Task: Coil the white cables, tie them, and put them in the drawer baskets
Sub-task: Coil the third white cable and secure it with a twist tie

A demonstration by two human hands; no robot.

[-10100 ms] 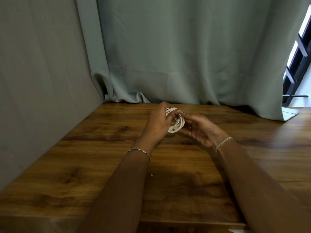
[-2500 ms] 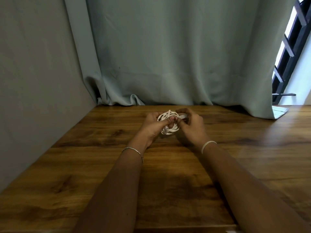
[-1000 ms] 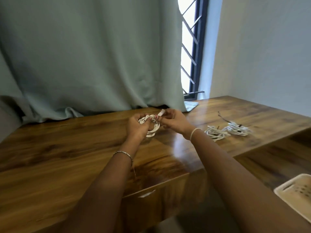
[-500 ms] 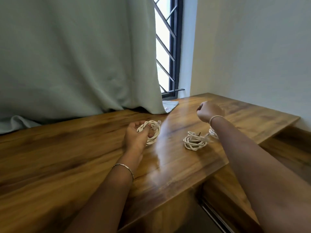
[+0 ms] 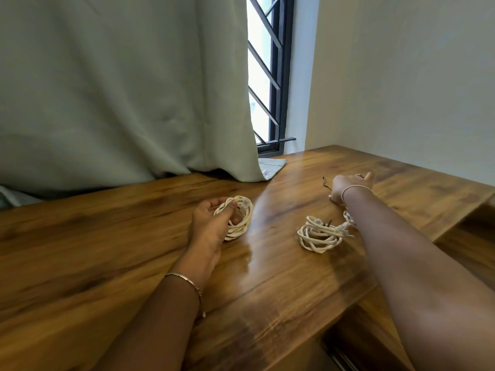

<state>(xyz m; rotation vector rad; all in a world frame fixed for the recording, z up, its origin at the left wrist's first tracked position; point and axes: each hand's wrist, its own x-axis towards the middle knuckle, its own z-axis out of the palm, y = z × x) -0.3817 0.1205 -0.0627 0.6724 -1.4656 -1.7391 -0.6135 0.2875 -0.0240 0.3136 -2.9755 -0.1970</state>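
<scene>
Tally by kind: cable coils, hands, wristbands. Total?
White cable coils: 2, the held coil in the left hand and the loose coil on the table; a white bit by the right forearm may be a third.
Hands: 2, counting the right hand.
Wristbands: 2, the left bracelet and the right band.
Total: 6.
</scene>
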